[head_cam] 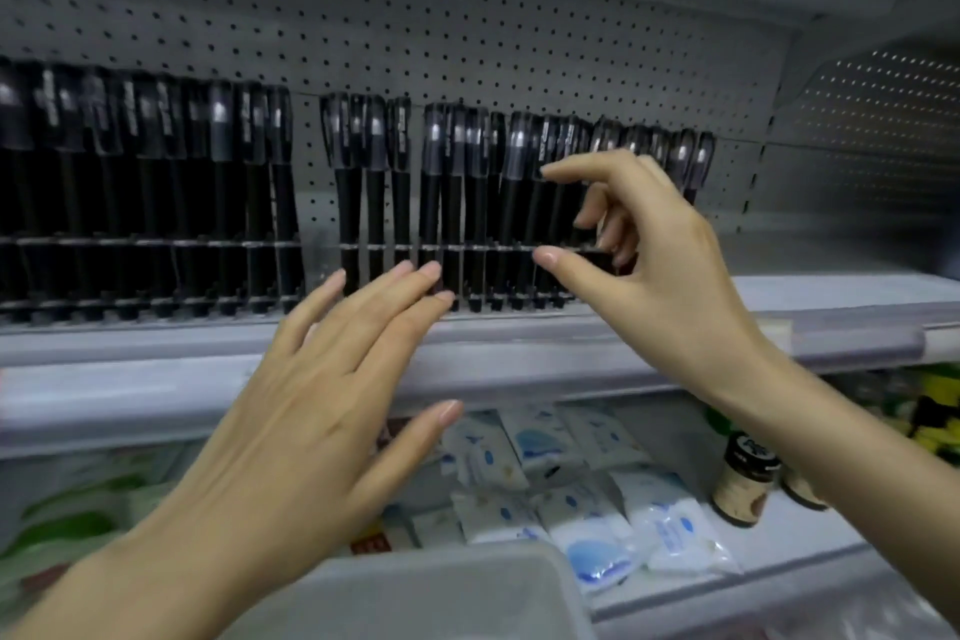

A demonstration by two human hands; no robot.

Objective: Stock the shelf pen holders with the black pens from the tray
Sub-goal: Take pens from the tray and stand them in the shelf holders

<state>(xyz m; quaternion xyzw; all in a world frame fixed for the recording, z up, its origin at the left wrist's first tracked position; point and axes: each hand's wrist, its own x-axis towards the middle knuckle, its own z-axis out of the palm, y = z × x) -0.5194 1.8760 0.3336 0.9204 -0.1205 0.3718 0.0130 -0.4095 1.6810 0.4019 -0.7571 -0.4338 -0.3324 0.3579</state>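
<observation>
Several black pens [431,192] stand upright in clear pen holders [156,270] along the upper shelf, with a gap in the row near the middle. My left hand [317,411] is spread flat, its fingertips reaching the front of the holders. My right hand [660,260] hovers at the right end of the row, forefinger out near a pen cap and thumb by the holder's rim, holding nothing I can see. The grey tray [467,587] shows at the bottom edge; its inside is hidden.
A grey pegboard [415,16] backs the shelf. The shelf edge [519,343] runs across the middle. Below lie white and blue packets [597,520] and small dark jars [743,478] at the right.
</observation>
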